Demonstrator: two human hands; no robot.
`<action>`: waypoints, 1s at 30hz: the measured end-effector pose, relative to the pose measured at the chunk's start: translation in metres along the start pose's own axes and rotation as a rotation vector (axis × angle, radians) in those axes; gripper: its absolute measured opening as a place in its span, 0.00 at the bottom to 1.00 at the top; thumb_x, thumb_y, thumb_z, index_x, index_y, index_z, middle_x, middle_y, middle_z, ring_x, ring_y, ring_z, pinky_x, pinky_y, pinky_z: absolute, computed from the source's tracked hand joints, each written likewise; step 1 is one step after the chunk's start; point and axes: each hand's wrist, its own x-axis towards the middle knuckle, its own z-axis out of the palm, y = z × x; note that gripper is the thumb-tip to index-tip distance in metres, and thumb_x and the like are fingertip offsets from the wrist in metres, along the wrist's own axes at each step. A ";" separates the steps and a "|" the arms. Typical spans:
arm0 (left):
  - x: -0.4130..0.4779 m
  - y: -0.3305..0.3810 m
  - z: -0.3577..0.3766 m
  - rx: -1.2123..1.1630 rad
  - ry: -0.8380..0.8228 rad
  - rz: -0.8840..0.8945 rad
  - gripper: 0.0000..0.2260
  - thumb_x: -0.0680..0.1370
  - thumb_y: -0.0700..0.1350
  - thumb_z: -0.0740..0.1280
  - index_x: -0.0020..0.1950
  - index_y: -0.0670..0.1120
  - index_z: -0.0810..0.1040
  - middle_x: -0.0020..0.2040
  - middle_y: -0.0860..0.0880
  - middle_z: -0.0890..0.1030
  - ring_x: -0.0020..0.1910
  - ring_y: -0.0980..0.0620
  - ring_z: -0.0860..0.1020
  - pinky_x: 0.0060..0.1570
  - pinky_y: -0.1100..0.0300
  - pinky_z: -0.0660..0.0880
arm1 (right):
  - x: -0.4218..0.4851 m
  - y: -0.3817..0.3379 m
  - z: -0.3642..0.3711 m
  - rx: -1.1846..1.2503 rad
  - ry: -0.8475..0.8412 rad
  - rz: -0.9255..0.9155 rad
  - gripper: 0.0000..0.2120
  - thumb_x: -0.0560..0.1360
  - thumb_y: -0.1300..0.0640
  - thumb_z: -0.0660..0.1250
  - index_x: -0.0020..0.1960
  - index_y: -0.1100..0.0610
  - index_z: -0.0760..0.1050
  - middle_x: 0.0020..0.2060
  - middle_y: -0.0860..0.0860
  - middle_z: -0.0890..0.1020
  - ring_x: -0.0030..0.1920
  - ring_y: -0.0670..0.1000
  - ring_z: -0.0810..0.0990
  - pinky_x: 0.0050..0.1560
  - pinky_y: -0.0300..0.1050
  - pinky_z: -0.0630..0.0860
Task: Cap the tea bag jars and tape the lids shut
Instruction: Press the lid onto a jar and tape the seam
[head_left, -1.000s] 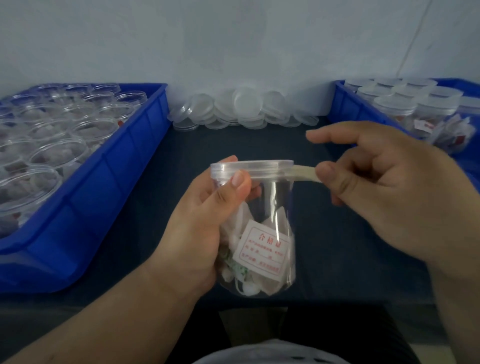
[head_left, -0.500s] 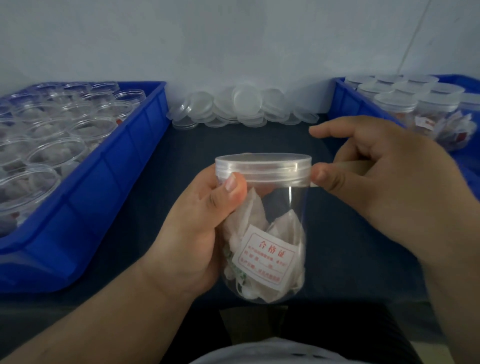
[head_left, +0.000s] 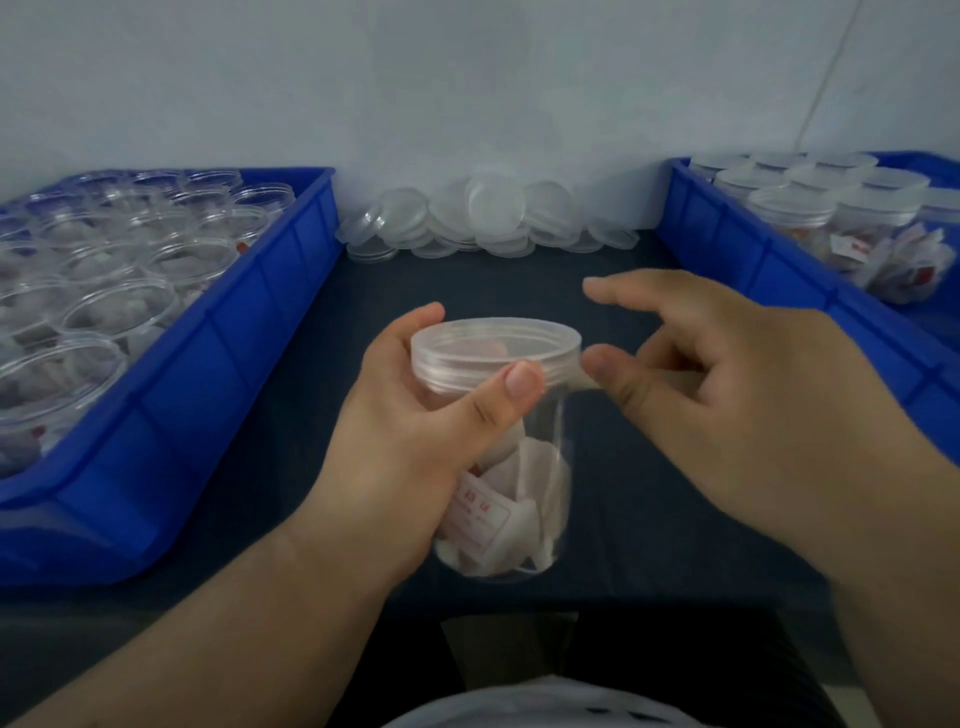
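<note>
The jar (head_left: 524, 499) is held up over the bench (head_left: 649, 519), near the middle, between two blue bins. It is gripped by the left hand (head_left: 410, 431). That hand's fingers (head_left: 421, 325) are wrapped round the back, just under the lid (head_left: 493, 348), and the thumb is pressed on the lid's front edge. The lid is on, and tea bags (head_left: 530, 483) can be seen inside, so the taping step is judged to be in hand. The right hand (head_left: 753, 405) is seen at the right side of the lid, with its thumb at the rim. One finger is held out straight above and the rest are bent. A thin clear strip that may be tape (head_left: 579, 378) is seen by that thumb. The hand is blurred, so it cannot be told if anything is pinched. Next, the tape probably needs to be pressed flat round the line where lid meets jar, while the jar is turned a little by the left hand. Care is needed so that the lid is not pushed crooked. A wide strip of bench is seen between the bins, so room for moving is judged good. The left bin (head_left: 223, 374) of open jars (head_left: 119, 312) and the right bin (head_left: 727, 234) of capped jars (head_left: 831, 202) are well apart from the hands. The loose lids (head_left: 488, 218) are piled at the back by the wall. The bin walls are the edges to be watched when the jar is put away.
</note>
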 end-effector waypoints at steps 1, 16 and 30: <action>-0.001 0.000 0.000 0.027 0.000 0.018 0.41 0.51 0.74 0.77 0.62 0.63 0.77 0.53 0.62 0.85 0.53 0.59 0.84 0.48 0.58 0.81 | 0.001 0.003 -0.001 0.082 -0.049 0.031 0.24 0.73 0.31 0.54 0.65 0.37 0.71 0.32 0.39 0.80 0.34 0.37 0.78 0.36 0.29 0.72; -0.002 0.005 0.001 -0.375 -0.305 -0.132 0.29 0.61 0.63 0.80 0.54 0.45 0.86 0.50 0.40 0.84 0.45 0.46 0.84 0.46 0.49 0.82 | 0.008 0.017 -0.003 0.227 0.070 0.029 0.26 0.66 0.31 0.63 0.62 0.37 0.73 0.41 0.38 0.80 0.41 0.36 0.78 0.41 0.21 0.68; -0.003 0.001 0.003 -0.149 -0.166 -0.021 0.54 0.53 0.69 0.81 0.75 0.52 0.67 0.63 0.56 0.83 0.65 0.53 0.79 0.65 0.48 0.74 | 0.006 0.002 0.004 -0.104 0.151 -0.084 0.29 0.77 0.33 0.57 0.70 0.50 0.72 0.37 0.37 0.72 0.36 0.40 0.70 0.42 0.39 0.67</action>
